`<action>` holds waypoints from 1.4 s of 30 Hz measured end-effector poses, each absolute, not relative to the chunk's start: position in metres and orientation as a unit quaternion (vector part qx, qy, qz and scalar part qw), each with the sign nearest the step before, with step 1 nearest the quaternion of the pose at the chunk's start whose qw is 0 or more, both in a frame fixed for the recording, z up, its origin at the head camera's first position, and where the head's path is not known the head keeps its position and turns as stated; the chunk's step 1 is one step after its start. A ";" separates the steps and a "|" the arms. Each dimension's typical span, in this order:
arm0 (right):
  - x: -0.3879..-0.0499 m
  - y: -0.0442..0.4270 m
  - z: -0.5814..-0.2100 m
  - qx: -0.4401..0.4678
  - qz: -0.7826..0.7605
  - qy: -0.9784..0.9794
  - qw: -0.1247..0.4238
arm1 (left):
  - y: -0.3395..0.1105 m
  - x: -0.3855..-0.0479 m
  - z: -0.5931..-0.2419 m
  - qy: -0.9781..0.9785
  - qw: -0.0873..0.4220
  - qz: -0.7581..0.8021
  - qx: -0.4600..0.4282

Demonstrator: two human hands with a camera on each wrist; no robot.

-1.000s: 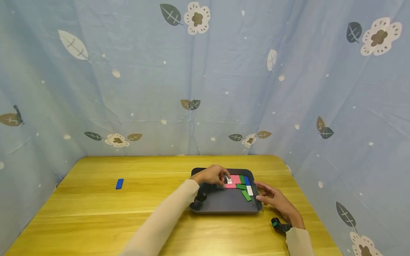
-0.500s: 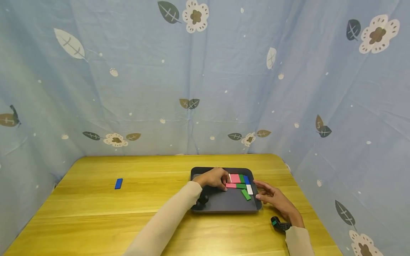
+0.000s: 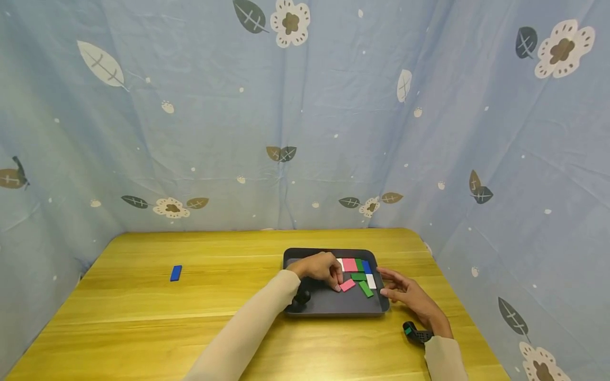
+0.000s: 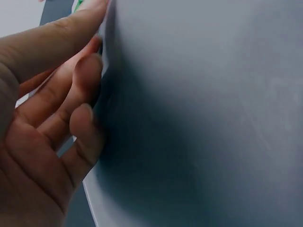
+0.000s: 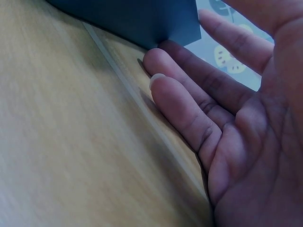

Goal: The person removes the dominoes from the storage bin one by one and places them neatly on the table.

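A thin rectangular pink block [image 3: 349,285] lay tilted right of the middle of the dark grey rectangular tray [image 3: 329,305], its left end pinched narrowly between the thumb and fingers of the left hand [image 3: 320,266], with a slanted flat green block [image 3: 366,289] just to its right. Farther back, pink, green, blue and white pieces [image 3: 349,264] sat close together in the far right corner, while the right hand [image 3: 413,299], fingers loosely parted, rested against the tray's right side. Well to the left, a flat rectangular blue block [image 3: 176,273] lay on the yellow wood-grain table [image 3: 119,317].
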State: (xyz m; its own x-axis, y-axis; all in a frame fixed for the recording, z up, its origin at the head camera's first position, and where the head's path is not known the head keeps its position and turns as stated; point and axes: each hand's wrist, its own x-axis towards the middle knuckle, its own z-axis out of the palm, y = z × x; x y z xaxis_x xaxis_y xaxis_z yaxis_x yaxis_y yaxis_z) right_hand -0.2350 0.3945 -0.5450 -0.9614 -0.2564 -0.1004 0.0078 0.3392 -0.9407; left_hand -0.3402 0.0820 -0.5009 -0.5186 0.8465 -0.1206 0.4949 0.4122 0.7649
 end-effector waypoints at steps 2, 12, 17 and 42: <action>-0.234 0.394 -0.544 -0.081 -0.569 0.811 0.114 | 0.083 -0.340 -0.501 0.787 0.274 0.357 0.423; -0.233 0.394 -0.543 -0.065 -0.569 0.811 0.120 | 0.094 -0.338 -0.503 0.794 0.268 0.338 0.429; -0.234 0.393 -0.544 -0.067 -0.569 0.811 0.118 | 0.094 -0.337 -0.503 0.804 0.265 0.320 0.426; -0.233 0.394 -0.545 -0.067 -0.570 0.810 0.119 | 0.081 -0.336 -0.494 0.811 0.235 0.309 0.438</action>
